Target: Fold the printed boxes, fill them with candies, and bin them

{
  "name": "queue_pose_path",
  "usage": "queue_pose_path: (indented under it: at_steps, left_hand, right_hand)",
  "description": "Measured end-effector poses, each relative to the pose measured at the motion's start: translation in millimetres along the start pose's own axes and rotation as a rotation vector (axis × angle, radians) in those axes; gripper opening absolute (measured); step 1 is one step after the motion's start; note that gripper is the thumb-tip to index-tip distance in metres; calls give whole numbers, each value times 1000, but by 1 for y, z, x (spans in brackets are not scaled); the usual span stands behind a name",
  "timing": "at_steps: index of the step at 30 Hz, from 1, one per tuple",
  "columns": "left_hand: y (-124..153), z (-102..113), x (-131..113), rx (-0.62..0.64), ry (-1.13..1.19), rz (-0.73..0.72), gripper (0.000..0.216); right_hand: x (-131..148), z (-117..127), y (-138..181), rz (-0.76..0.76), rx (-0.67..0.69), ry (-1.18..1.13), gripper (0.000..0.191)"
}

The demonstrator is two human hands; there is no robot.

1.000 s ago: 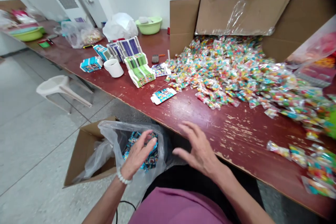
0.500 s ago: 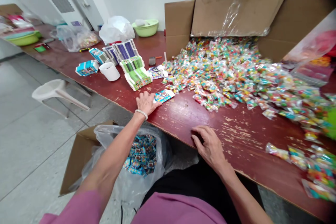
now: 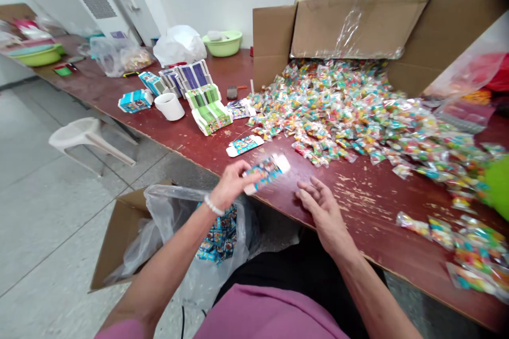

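Note:
My left hand is closed on a flat, unfolded small printed carton, held just above the front edge of the red table. My right hand hovers close beside it with fingers loosely spread, holding nothing. A second flat carton lies on the table just beyond. A large heap of small colourful candy packets spreads out of an opened cardboard box. Below the table edge, a plastic-lined cardboard box holds filled small blue boxes.
Stacks of flat cartons, a white cup and a blue box stand at the left of the table. A phone, green basins and plastic bags sit farther back. A white stool lies tipped on the floor.
My left hand left the bag on the floor, reached to the flat cartons on the table, and has lifted one toward me. My right hand shifted slightly toward it.

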State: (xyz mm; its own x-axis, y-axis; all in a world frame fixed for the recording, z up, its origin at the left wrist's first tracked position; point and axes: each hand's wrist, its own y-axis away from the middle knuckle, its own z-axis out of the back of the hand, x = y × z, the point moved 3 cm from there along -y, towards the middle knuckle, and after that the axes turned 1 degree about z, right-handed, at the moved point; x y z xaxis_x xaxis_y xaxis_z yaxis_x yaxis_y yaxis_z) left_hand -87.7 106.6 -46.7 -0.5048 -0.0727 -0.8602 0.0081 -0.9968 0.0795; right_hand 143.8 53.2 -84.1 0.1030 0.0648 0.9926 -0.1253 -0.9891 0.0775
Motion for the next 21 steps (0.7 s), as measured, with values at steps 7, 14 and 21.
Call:
queue_pose_path:
  at_steps: [7, 14, 21]
  left_hand:
    - [100, -57, -14, 930, 898, 326, 59]
    - [105, -64, -17, 892, 836, 299, 33]
    - [101, -58, -29, 636, 743, 115, 39]
  right_hand:
    - [29, -24, 26, -151, 257, -99, 31]
    - [44, -31, 38, -35, 341, 28, 44]
    - [32, -44, 56, -167, 413, -125, 48]
